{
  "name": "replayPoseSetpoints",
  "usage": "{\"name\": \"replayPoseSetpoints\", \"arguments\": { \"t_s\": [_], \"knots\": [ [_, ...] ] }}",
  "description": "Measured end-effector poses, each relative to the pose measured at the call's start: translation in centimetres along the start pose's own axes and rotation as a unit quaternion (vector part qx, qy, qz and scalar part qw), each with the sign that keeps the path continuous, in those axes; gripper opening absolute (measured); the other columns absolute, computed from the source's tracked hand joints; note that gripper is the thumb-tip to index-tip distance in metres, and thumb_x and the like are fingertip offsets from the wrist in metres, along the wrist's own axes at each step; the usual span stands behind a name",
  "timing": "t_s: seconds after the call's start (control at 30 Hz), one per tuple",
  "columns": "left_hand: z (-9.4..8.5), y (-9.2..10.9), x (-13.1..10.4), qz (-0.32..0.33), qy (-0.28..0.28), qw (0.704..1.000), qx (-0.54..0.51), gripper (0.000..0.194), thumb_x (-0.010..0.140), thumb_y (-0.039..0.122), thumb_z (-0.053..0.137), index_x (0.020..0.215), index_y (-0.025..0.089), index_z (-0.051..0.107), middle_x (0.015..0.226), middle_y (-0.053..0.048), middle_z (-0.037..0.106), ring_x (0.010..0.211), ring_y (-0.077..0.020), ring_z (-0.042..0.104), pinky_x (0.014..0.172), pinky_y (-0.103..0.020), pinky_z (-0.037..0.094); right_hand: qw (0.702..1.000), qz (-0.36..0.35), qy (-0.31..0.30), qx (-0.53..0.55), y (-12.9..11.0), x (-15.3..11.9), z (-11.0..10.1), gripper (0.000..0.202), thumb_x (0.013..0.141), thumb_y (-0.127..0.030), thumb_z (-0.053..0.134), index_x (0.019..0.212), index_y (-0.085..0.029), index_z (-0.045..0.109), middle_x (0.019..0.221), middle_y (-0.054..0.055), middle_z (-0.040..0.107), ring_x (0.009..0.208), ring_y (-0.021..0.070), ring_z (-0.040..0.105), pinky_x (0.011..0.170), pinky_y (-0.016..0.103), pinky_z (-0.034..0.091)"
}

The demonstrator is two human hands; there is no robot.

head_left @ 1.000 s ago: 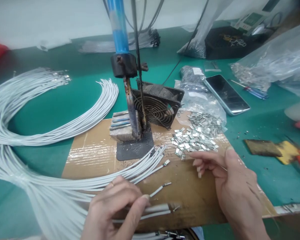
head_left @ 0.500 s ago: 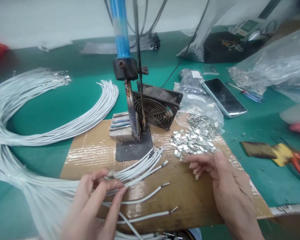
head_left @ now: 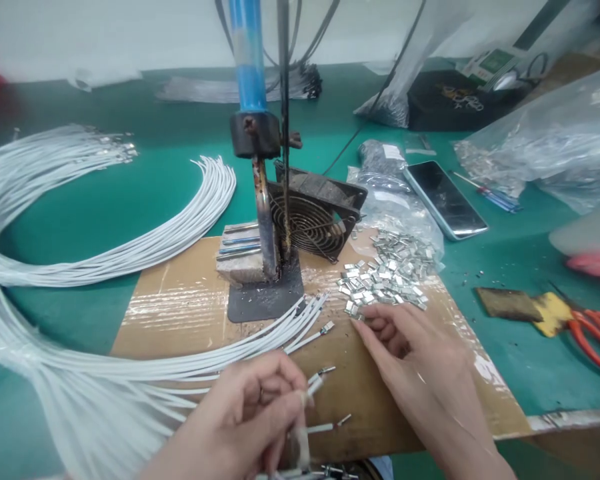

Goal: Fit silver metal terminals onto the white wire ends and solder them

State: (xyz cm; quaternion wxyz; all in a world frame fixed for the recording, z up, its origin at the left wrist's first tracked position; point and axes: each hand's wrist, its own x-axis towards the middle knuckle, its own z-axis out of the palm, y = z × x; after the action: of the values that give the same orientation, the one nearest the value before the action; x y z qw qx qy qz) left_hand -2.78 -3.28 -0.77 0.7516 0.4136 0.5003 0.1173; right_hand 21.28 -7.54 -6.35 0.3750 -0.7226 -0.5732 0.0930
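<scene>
My left hand (head_left: pixel 250 413) is closed in a pinch at the bottom centre, over the loose ends of white cables; a white cable end with a bare tip (head_left: pixel 323 370) pokes out past its fingers. My right hand (head_left: pixel 415 367) has its thumb and index finger close together at the near edge of a pile of small metal connectors (head_left: pixel 385 273); whatever is between the fingertips is too small to make out. A bundle of white cables (head_left: pixel 180 360) fans out on the cardboard (head_left: pixel 170 300), one ending in a metal connector (head_left: pixel 327 327).
A blue-handled soldering tool (head_left: pixel 250 60) stands on a metal block (head_left: pixel 240 250) beside a black fan (head_left: pixel 315 213). Coiled white cables (head_left: pixel 105 260) lie left. To the right are a phone (head_left: pixel 446 199), a screwdriver (head_left: pixel 495 197), orange-handled pliers (head_left: pixel 593 333) and plastic bags (head_left: pixel 555 133).
My left hand has moved right and down along the cable ends. My right hand has shifted left, its thumb and index finger drawn together at the pile's edge.
</scene>
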Motion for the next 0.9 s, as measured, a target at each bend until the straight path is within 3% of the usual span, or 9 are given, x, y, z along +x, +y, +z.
{"name": "replayPoseSetpoints", "arguments": {
  "t_s": [0.13, 0.27, 0.47, 0.6, 0.67, 0.8, 0.9],
  "knots": [
    [-0.6, 0.1, 1.6, 0.019, 0.014, 0.996, -0.084, 0.054, 0.083, 0.071, 0.092, 0.092, 0.019, 0.080, 0.069, 0.006, 0.061, 0.048, -0.0039, 0.027, 0.042, -0.018, 0.015, 0.996, -0.076, 0.021, -0.042, -0.1, -0.4, 0.3, 0.025, 0.114, -0.034, 0.064, 0.103, -0.018, 0.080, 0.089, 0.002, 0.075, 0.073, 0.0153, 0.071, 0.075, 0.027, 0.054],
    [-1.0, -0.7, 1.6, 0.036, 0.014, 0.994, -0.102, 0.054, 0.086, 0.072, 0.089, 0.092, 0.019, 0.081, 0.068, 0.006, 0.059, 0.047, -0.0037, 0.023, 0.042, -0.020, 0.010, 0.993, -0.094, 0.038, -0.062, -0.3, 0.4, 0.6, 0.033, 0.116, -0.035, 0.059, 0.092, -0.019, 0.076, 0.081, 0.002, 0.073, 0.071, 0.0181, 0.069, 0.072, 0.033, 0.048],
    [-0.5, 0.5, 1.4, 0.036, 0.035, 0.991, -0.120, 0.049, 0.089, 0.066, 0.089, 0.089, 0.018, 0.084, 0.071, 0.003, 0.066, 0.051, -0.0046, 0.025, 0.046, -0.022, 0.011, 1.000, -0.003, -0.003, 0.019, -0.9, 0.2, 0.1, 0.017, 0.108, -0.031, 0.067, 0.094, -0.024, 0.075, 0.073, -0.003, 0.075, 0.056, 0.0147, 0.071, 0.055, 0.026, 0.053],
    [-0.5, 0.5, 1.5, 0.033, 0.037, 0.991, -0.125, 0.049, 0.089, 0.066, 0.090, 0.089, 0.017, 0.085, 0.070, 0.004, 0.063, 0.050, -0.0039, 0.023, 0.049, -0.024, 0.010, 0.990, 0.059, -0.039, 0.119, -3.4, -0.8, 0.5, 0.017, 0.109, -0.035, 0.070, 0.103, -0.026, 0.083, 0.066, -0.006, 0.072, 0.050, 0.0116, 0.068, 0.048, 0.018, 0.054],
    [-0.6, 0.2, 1.6, 0.030, 0.039, 0.991, -0.128, 0.050, 0.086, 0.067, 0.092, 0.087, 0.017, 0.084, 0.069, 0.005, 0.061, 0.051, -0.0043, 0.024, 0.050, -0.024, 0.012, 0.975, 0.083, -0.068, 0.197, -5.1, -1.1, 0.9, 0.017, 0.105, -0.034, 0.075, 0.097, -0.029, 0.089, 0.065, -0.006, 0.070, 0.051, 0.0105, 0.066, 0.048, 0.017, 0.051],
    [-0.4, 0.0, 1.4, 0.046, 0.056, 0.989, -0.129, 0.054, 0.082, 0.069, 0.095, 0.079, 0.019, 0.075, 0.061, 0.007, 0.053, 0.053, -0.0073, 0.026, 0.052, -0.023, 0.019, 0.896, 0.190, -0.108, 0.386, -7.7, -1.1, 1.3, 0.013, 0.097, -0.030, 0.082, 0.093, -0.033, 0.095, 0.079, -0.002, 0.078, 0.065, 0.0118, 0.070, 0.057, 0.017, 0.054],
    [0.1, 0.3, 1.2, 0.054, 0.082, 0.988, -0.117, 0.058, 0.079, 0.072, 0.095, 0.074, 0.020, 0.068, 0.057, 0.011, 0.045, 0.054, -0.0083, 0.019, 0.052, -0.023, 0.022, 0.876, 0.226, -0.113, 0.412, -8.5, -0.8, 1.1, 0.012, 0.094, -0.035, 0.086, 0.093, -0.031, 0.096, 0.078, 0.001, 0.077, 0.066, 0.0144, 0.068, 0.057, 0.020, 0.055]
  ]
}}
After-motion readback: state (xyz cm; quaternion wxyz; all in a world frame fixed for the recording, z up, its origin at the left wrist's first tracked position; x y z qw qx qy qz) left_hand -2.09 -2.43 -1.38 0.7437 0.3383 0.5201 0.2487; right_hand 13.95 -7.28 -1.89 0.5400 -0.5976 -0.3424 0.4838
